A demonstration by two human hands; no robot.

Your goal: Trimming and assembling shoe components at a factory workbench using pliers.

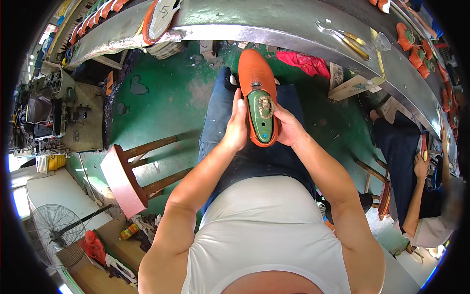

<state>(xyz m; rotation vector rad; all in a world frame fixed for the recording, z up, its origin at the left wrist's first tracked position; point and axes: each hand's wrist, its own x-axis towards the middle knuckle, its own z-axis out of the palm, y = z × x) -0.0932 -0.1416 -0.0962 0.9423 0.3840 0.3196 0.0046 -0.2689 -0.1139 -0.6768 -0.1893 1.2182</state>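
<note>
An orange slip-on shoe, fitted on a green shoe last, is above the lap, between the knees. The left hand and right hand press it between them from opposite sides, a two-sided grip that probably steadies it and leaves the last's top, with its rough brown patch, open to view. The toe points away from the wearer and slightly left; the long axis runs nearly fore-and-aft. Beyond lies the metal surface, carrying yellow-handled tools to the right.
</note>
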